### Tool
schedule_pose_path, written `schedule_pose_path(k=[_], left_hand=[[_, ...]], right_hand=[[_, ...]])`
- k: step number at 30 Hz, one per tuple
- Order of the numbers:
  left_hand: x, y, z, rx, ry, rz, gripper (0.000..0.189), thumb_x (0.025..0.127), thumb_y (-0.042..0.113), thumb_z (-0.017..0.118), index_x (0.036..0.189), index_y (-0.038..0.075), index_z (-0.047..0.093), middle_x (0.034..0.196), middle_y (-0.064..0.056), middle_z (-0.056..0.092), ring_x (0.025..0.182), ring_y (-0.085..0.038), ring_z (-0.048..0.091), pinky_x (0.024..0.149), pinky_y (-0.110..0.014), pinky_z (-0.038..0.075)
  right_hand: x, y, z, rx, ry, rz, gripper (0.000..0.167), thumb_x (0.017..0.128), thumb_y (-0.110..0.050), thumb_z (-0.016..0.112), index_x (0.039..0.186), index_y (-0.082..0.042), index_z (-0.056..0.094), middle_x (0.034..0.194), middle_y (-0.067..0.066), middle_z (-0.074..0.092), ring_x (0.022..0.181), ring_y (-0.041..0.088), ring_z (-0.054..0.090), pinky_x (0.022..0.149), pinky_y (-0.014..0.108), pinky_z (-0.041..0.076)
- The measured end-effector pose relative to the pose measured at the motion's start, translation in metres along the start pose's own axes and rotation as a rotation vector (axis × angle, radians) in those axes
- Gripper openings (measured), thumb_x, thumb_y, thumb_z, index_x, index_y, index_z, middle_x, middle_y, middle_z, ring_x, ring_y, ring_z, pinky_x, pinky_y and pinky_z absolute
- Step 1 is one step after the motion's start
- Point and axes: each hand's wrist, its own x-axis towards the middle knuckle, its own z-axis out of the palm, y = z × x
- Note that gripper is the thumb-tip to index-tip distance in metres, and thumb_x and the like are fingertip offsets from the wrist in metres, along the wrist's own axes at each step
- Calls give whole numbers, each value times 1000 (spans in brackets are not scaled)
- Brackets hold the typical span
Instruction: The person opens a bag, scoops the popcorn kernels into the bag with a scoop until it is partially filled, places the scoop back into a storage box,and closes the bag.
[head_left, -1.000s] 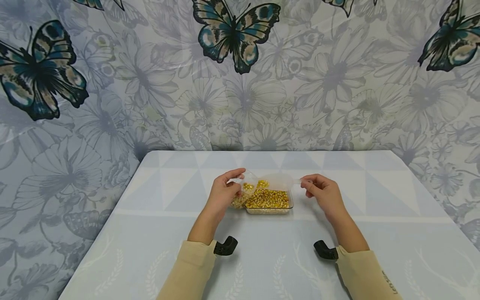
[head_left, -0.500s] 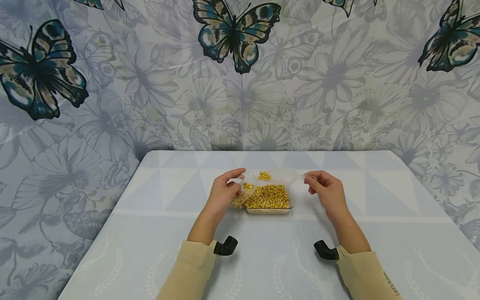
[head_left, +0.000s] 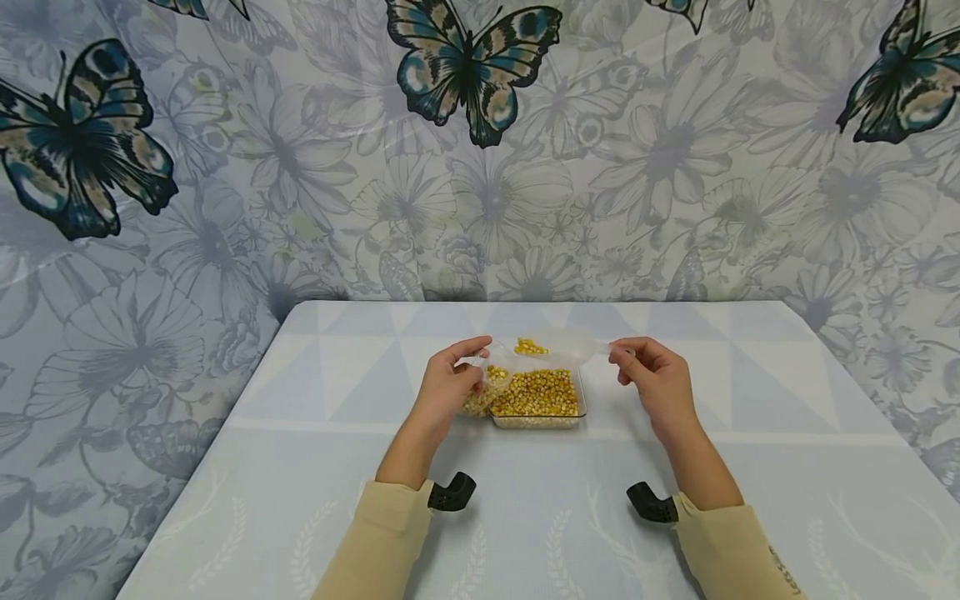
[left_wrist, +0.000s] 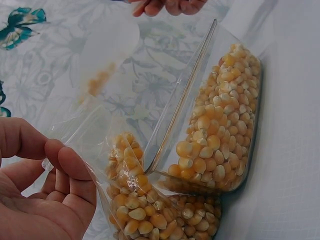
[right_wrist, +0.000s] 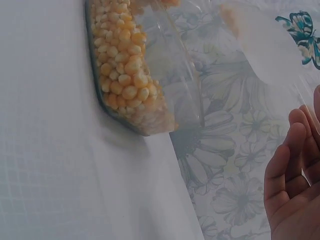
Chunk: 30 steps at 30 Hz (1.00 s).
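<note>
My left hand [head_left: 444, 382] pinches the upper edge of a clear plastic bag [left_wrist: 111, 202] partly filled with dried corn kernels. The bag leans against the left end of a rectangular glass container [head_left: 538, 424], which holds a sloping heap of corn kernels [head_left: 534, 393]. With thumb and fingers, my right hand [head_left: 660, 379] pinches the handle end of a translucent white scoop [head_left: 573, 344]. Some kernels [head_left: 531, 346] lie at the scoop's left end, raised above the container's far side and close to the bag's mouth. Part of the handle is hidden by the fingers.
Both objects stand on a table [head_left: 540, 517] with a pale patterned cover. Behind its far edge hangs a butterfly-and-flower cloth [head_left: 495, 217]. Black wrist devices [head_left: 452, 492] stick out from both sleeves.
The right hand has moved slightly up and right, lifting the scoop with its kernels from over the container's corn. The left hand and bag have stayed in place.
</note>
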Motion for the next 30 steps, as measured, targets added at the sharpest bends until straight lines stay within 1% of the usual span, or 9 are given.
schedule_pose_path(k=[4, 7, 14, 18, 20, 25, 30], left_hand=[[-1, 0, 0, -1, -2, -4, 53, 89, -7, 49, 137, 9, 61, 119, -7, 57, 67, -14, 47, 63, -27, 45], [-1, 1, 0, 0, -3, -3, 53, 89, -7, 49, 137, 9, 61, 119, -8, 57, 67, -14, 47, 63, -28, 45], [-1, 1, 1, -3, -10, -13, 53, 89, -7, 49, 137, 10, 62, 122, -10, 57, 67, -14, 46, 64, -29, 44], [0, 2, 1, -9, -9, -17, 53, 89, -8, 49, 137, 9, 61, 119, -8, 57, 67, -14, 45, 64, -28, 44], [0, 1, 1, -11, -8, -18, 53, 88, -8, 49, 136, 10, 62, 118, -6, 57, 67, -15, 45, 64, -28, 44], [0, 2, 1, -8, -3, -15, 53, 88, -8, 50, 134, 14, 64, 118, -6, 57, 67, -15, 46, 64, -28, 44], [0, 1, 0, -7, -2, -16, 53, 88, -8, 50, 136, 12, 63, 119, -7, 57, 67, -14, 46, 64, -28, 45]], right_hand=[[-1, -4, 3, 49, -12, -32, 23, 93, -23, 71, 106, -4, 71, 78, -12, 69, 64, 8, 57, 60, 21, 48], [-2, -6, 4, 61, -27, -53, 23, 92, -21, 72, 105, -2, 71, 78, -10, 69, 64, 8, 58, 59, 22, 48], [-5, -10, 5, 17, -45, -95, 25, 93, -20, 71, 106, 1, 71, 81, -11, 69, 65, 10, 57, 61, 24, 50], [-6, -14, 6, 22, -52, -101, 25, 93, -19, 71, 106, 2, 70, 81, -11, 69, 65, 10, 57, 63, 24, 51], [-7, -16, 7, 19, -54, -102, 25, 93, -20, 71, 107, 1, 70, 81, -11, 69, 66, 11, 57, 63, 24, 51], [-9, -22, 8, -3, -38, -108, 26, 93, -22, 71, 107, 0, 70, 82, -11, 68, 66, 11, 58, 63, 23, 51], [-10, -26, 9, -16, -22, -111, 26, 93, -22, 71, 108, -1, 70, 82, -11, 68, 67, 11, 58, 62, 22, 52]])
